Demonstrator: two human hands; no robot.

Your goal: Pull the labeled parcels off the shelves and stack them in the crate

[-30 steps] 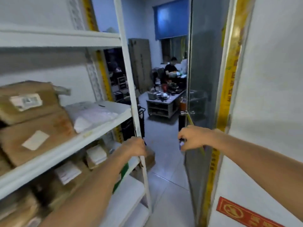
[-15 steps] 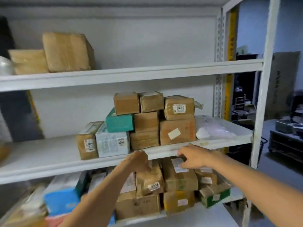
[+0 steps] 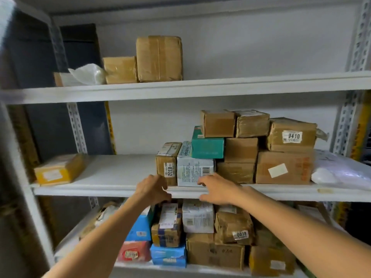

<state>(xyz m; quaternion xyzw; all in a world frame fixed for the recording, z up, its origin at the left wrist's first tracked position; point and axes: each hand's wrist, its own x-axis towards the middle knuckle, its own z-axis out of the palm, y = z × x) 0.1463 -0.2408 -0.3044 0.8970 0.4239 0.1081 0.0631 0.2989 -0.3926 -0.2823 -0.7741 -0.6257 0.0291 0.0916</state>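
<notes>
Both hands at the front lip of the white metal middle shelf (image 3: 120, 189). Left hand (image 3: 153, 189) loosely curled, gripping nothing, just below the brown taped cardboard parcel labelled 0332 (image 3: 167, 163). Right hand (image 3: 218, 189) has its fingers spread, tips touching the lower front of the white printed box with barcode (image 3: 194, 171), which touches the 0332 parcel. Teal carton (image 3: 207, 147) sits on the white box. Brown parcel labelled 0410 (image 3: 292, 135) tops the stack further right.

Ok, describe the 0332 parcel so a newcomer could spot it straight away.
Look at the middle shelf, at the left end of its parcel pile, just above the left hand. The narrow brown box there alone carries a sideways white label reading 0332.
</notes>
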